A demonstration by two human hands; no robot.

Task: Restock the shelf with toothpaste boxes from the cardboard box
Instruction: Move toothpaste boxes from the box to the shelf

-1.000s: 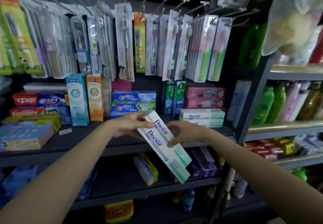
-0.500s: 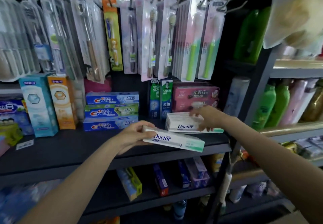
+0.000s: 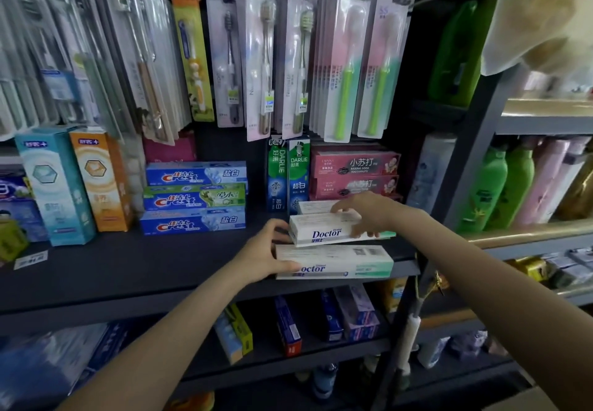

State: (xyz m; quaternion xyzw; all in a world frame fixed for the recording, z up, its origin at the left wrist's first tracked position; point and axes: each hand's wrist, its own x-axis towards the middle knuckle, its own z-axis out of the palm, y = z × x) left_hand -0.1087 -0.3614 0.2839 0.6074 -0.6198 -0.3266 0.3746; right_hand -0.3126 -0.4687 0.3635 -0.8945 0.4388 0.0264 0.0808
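On the dark shelf board (image 3: 128,269), toward its left end, two tall upright cartons, pale blue (image 3: 54,186) and orange (image 3: 99,179), stood on end, faces outward. Beside them three blue-and-green Crest cartons (image 3: 195,198) lay flat in a stack, labels readable from the aisle. The left hand (image 3: 266,256) gripped the left end of a white-and-green Doctor toothpaste box (image 3: 337,261) lying along the shelf's front edge, thumb on its front face, apparently to square it with the edge. Just behind, the right hand (image 3: 369,214) rested with curled fingers on a second white Doctor box (image 3: 324,229), probably seating it on the white boxes beneath so that the stack rose flush, just before the pink baking-soda cartons (image 3: 353,173). The cardboard box was not identifiable.
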